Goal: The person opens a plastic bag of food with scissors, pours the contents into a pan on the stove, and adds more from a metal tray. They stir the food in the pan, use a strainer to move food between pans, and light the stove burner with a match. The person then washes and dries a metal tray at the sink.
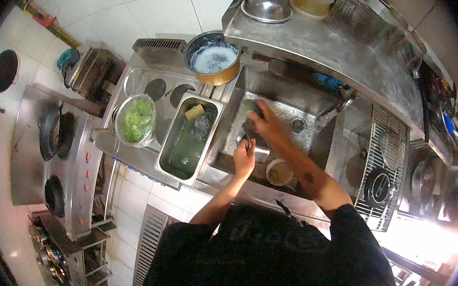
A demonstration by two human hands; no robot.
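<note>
Over the stainless steel sink (281, 111), my left hand (245, 158) grips a metal utensil (249, 129) by its lower end; blur hides its exact kind. My right hand (267, 122) is curled around a dark green scouring pad (253, 106), blurred, at the utensil's upper end. A shiny metal piece (261, 154) shows just right of my left hand, and I cannot tell if it belongs to the utensil. Below my right forearm, a round tub (279, 172) sits at the sink's near side. Near the far right corner a faucet (346, 102) is partly visible.
Left of the sink, a rectangular steel pan (167, 164) holds greenish water, a yellow sponge (195, 112) and a steel wool scrubber (201, 127). Behind it stands a sudsy pot (217, 78). A bowl of lettuce (138, 119) lies farther left. A steel shelf (327, 48) overhangs; a wire rack (376, 195) stands right.
</note>
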